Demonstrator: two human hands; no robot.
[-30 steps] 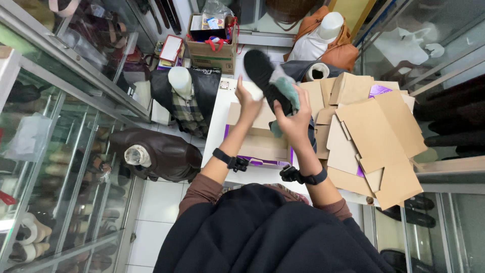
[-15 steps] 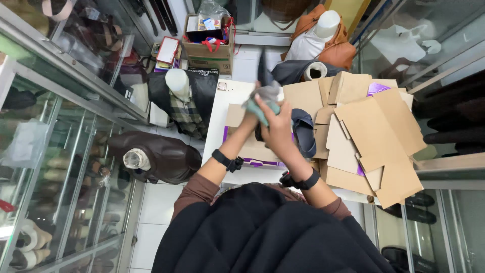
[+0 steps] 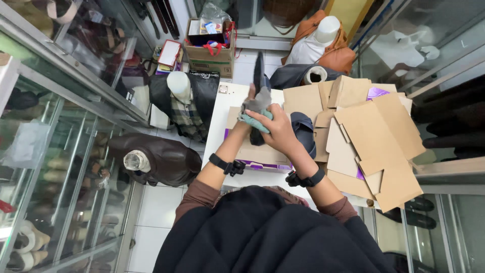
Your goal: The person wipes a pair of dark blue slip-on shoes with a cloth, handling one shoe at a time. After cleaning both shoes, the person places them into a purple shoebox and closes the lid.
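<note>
Head view. Since the earlier frames the dark shoe [image 3: 259, 76] has been turned from a sole-up, tilted pose to stand nearly on edge, toe pointing away from the person, and the right hand [image 3: 275, 130] has slid from the shoe's side to its near end. The left hand [image 3: 251, 101] has its grip clenched on the shoe from the left, steadying it above the table [image 3: 222, 108] so that the upper faces the other hand. The right hand's grip is clenched on a teal cloth [image 3: 252, 122], pressed against the shoe's lower part; holding the shoe raised leaves the cloth free to reach around it.

A second dark shoe [image 3: 304, 132] lies on the table just right of the hands, resting on a flattened sheet of brown cardboard [image 3: 262, 151], beneath which a purple box edge [image 3: 262, 165] shows. A loose stack of cardboard pieces [image 3: 374, 136] covers the right part of the table, well within reach but clear of the hands. Each wrist carries a black band [image 3: 226, 165].

Beyond the table stand a headless mannequin in a dark jacket and plaid scarf [image 3: 186, 103], another in a brown leather jacket [image 3: 154, 159] lower left, and an open carton of small goods [image 3: 209, 43]. Glass display cases [image 3: 48, 167] with footwear line the left side.
</note>
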